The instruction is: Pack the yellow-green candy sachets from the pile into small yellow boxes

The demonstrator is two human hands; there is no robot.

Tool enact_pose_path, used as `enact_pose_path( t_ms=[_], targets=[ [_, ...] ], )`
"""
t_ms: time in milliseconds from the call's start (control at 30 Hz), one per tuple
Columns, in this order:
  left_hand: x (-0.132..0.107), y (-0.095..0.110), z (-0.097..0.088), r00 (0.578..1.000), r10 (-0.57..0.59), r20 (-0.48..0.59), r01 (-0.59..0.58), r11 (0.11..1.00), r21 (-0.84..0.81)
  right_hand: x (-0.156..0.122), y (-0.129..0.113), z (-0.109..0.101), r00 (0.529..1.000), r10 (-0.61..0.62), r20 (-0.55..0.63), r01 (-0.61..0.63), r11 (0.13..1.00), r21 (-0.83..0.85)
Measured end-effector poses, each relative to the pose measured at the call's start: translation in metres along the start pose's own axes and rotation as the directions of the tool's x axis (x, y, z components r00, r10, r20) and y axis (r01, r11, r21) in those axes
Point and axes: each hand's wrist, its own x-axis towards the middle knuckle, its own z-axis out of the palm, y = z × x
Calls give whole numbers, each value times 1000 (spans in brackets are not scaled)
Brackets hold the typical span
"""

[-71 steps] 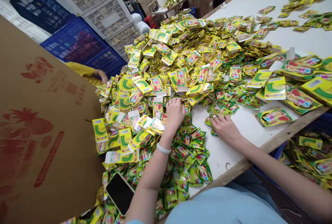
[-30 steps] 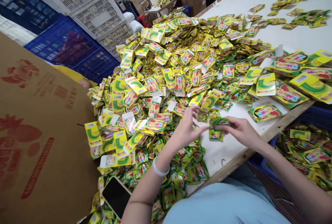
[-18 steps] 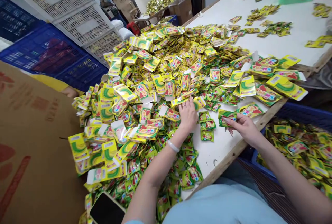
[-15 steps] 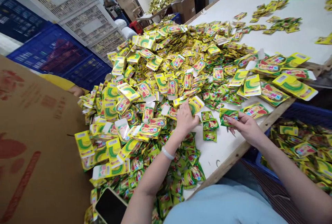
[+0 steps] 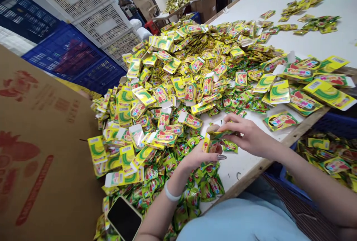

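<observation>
My left hand (image 5: 199, 155) is closed around a small yellow carton (image 5: 206, 143), its thumb stretched along the near side. My right hand (image 5: 245, 133) pinches a green sachet (image 5: 220, 134) right at the carton's upper end; whether the sachet is partly inside I cannot tell. Beneath the right hand another green sachet (image 5: 230, 146) lies on the white tabletop (image 5: 231, 170). A heap of flat yellow cartons (image 5: 167, 137) spreads to the left and beyond my hands. Loose green sachets (image 5: 158, 174) lie along its near side.
A phone (image 5: 125, 218) rests on the sachets near my left forearm. The large cardboard box (image 5: 50, 151) stands at the left, with blue crates (image 5: 75, 55) behind it. Several larger cartons (image 5: 305, 101) lie by the table's wooden edge (image 5: 290, 142). A filled blue bin is below right.
My left hand has picked up a carton from the heap and drawn it nearer. My right hand has moved left, bringing the sachet to the carton. The view has shifted slightly.
</observation>
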Motion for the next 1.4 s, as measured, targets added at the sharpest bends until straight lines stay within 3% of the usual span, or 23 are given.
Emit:
enact_pose_path(
  t_ms=[100, 200, 300, 467, 700, 767, 833, 900, 933, 1000, 1033, 1100, 1167, 1233, 1333, 1400],
  targets=[
    [0, -2, -3, 999, -12, 34, 11, 999, 34, -3, -7, -13, 979, -3, 204, 22, 996, -89],
    [-1, -4, -3, 996, -43, 77, 35, 993, 111, -3, -13, -23, 951, 6, 309, 9, 999, -48],
    [-4, -6, -3, 990, -53, 133, 33, 989, 147, -9, -11, -23, 966, 17, 259, -35, 997, 66],
    [-8, -12, -2, 977, -82, 197, 54, 988, 144, -29, 1, 2, 994, -24, 109, 4, 984, 178],
    [0, -26, 3, 938, -133, 321, 122, 991, 53, -41, -3, 13, 935, 72, 347, -190, 929, 318],
    [4, -26, 5, 951, -97, 294, 76, 994, 81, -43, -1, 9, 953, 94, 289, -185, 933, 308],
    [8, -20, 2, 978, -1, 209, -34, 986, 160, -46, 6, -6, 983, 142, 118, -165, 965, 206],
    [16, -9, -9, 984, 172, 37, -173, 907, 383, -47, 17, -32, 969, 181, -169, -190, 981, -40],
    [21, -4, -18, 958, 279, -66, -201, 819, 537, -46, 24, -46, 927, 174, -332, -250, 947, -201],
    [35, 6, -38, 873, 438, -216, -102, 596, 796, -44, 39, -66, 826, 115, -551, -413, 788, -456],
    [42, 8, -47, 850, 464, -250, -13, 492, 870, -42, 47, -68, 817, 102, -568, -453, 723, -522],
    [58, 8, -62, 849, 452, -273, 132, 319, 939, -39, 62, -56, 894, 152, -422, -392, 721, -571],
    [69, 2, -69, 857, 434, -277, 216, 184, 959, -37, 77, -23, 967, 219, -130, -255, 810, -529],
    [74, -5, -72, 834, 448, -324, 318, 90, 944, -39, 90, 18, 956, 285, 67, -210, 827, -521],
    [67, -14, -71, 800, 400, -448, 489, -1, 872, -49, 97, 71, 928, 316, 198, -175, 838, -517],
    [54, -17, -66, 822, 337, -459, 496, -26, 868, -59, 92, 91, 932, 252, 262, -105, 876, -470]
  ],
)
